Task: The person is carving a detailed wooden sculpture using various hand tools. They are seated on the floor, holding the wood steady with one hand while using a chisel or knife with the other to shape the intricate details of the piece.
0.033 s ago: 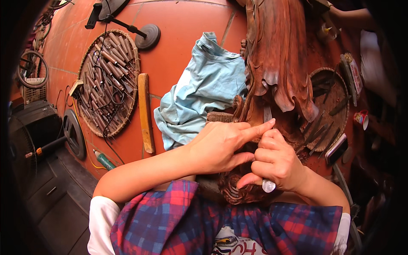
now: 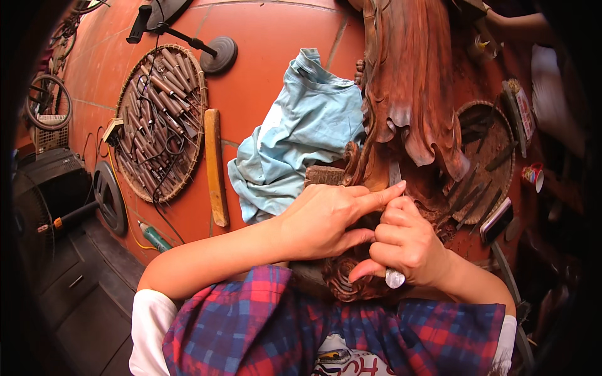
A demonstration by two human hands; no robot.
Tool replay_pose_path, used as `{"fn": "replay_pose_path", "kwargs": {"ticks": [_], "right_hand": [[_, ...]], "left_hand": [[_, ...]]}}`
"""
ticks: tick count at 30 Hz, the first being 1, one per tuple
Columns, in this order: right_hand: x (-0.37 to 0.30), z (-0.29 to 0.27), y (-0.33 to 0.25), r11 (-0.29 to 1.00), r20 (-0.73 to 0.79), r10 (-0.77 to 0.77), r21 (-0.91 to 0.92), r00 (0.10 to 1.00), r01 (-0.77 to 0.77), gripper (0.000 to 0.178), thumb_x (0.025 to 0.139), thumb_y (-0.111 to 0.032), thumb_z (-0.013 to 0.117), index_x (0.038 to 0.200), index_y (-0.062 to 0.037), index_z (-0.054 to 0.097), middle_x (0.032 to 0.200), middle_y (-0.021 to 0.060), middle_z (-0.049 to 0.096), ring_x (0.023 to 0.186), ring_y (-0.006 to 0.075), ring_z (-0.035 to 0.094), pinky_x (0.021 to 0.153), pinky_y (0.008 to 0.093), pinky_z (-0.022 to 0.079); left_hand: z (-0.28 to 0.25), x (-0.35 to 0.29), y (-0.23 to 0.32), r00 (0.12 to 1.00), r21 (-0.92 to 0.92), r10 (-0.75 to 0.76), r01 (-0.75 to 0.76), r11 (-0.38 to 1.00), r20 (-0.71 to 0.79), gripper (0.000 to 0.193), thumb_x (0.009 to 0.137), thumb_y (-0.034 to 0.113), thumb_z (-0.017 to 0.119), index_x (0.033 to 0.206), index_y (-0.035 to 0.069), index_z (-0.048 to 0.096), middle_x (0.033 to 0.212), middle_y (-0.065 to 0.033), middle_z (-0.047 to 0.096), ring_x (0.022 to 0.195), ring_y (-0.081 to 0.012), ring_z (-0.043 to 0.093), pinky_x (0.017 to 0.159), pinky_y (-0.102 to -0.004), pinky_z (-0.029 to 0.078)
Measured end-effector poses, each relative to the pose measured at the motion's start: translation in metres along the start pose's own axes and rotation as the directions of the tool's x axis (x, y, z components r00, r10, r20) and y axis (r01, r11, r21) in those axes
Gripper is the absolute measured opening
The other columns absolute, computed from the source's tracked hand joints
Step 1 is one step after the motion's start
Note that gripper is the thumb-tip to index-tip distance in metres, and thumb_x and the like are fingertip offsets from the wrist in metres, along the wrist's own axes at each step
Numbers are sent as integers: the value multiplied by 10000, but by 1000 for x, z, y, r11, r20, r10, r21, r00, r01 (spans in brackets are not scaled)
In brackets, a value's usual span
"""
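My right hand (image 2: 407, 244) is wrapped round a carving chisel, its pale handle end (image 2: 394, 278) poking out below the fist. The flat metal blade (image 2: 394, 170) points away from me against a reddish-brown wood carving (image 2: 411, 81) with flowing, drapery-like folds. My left hand (image 2: 326, 219) reaches in from the left, index finger stretched out with its tip at the blade, thumb apart and close to my right fingers. Its other fingers are partly hidden. Curled carved wood (image 2: 345, 279) shows beneath my hands, and a small wood block (image 2: 323, 175) lies just beyond the left one.
A light-blue cloth (image 2: 301, 131) lies left of the carving. Beyond are a wooden bar (image 2: 215, 169), a round basket (image 2: 201, 94) full of chisels and a stand base (image 2: 219, 55). Rightward sit another basket (image 2: 511, 135) with tools, a phone (image 2: 496, 220), a cup (image 2: 533, 177) and another person's arm (image 2: 517, 26).
Both hands and the chisel have shifted very slightly toward me. My grip looks the same, and the carving has not visibly moved.
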State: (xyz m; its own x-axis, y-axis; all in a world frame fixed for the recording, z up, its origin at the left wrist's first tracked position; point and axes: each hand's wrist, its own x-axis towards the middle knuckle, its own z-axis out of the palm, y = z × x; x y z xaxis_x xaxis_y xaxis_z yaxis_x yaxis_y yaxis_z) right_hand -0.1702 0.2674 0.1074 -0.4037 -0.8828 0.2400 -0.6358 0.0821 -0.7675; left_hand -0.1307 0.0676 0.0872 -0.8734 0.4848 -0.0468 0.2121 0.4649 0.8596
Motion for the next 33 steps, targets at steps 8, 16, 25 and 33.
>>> {"fn": "replay_pose_path", "kwargs": {"ticks": [8, 16, 25, 33], "right_hand": [[6, 10, 1, 999, -49, 2, -53, 999, -4, 421, 672, -402, 782, 599, -86, 513, 633, 32, 459, 663, 246, 468, 711, 410, 392], [10, 15, -1, 995, -44, 24, -96, 999, -28, 373, 738, -391, 756, 636, -90, 562, 675, 40, 503, 737, 231, 511, 809, 425, 408], [9, 21, 3, 993, -59, -7, -121, 998, 0, 351, 748, -387, 740, 643, -89, 585, 658, 38, 498, 736, 227, 522, 815, 424, 410], [16, 23, 5, 992, -91, -24, -123, 996, 13, 363, 704, -372, 784, 624, -92, 569, 635, 21, 510, 669, 218, 496, 765, 419, 401]], "left_hand": [[6, 4, -3, 995, 165, 4, 12, 986, -99, 630, 774, 192, 724, 1384, 149, 574, 777, -50, 603, 641, -256, 630, 542, -367, 505], [5, 8, -13, 982, 251, 101, -59, 966, -160, 662, 689, 181, 730, 1338, 116, 617, 727, -37, 567, 646, -218, 615, 531, -347, 487], [6, 5, -19, 985, 155, 101, -79, 985, -140, 750, 680, 210, 743, 1404, 126, 562, 749, -64, 561, 627, -253, 584, 535, -355, 473], [1, 4, -21, 993, 141, 44, -28, 990, -105, 746, 679, 216, 750, 1399, 137, 571, 738, -66, 556, 629, -258, 593, 541, -365, 477]]}}
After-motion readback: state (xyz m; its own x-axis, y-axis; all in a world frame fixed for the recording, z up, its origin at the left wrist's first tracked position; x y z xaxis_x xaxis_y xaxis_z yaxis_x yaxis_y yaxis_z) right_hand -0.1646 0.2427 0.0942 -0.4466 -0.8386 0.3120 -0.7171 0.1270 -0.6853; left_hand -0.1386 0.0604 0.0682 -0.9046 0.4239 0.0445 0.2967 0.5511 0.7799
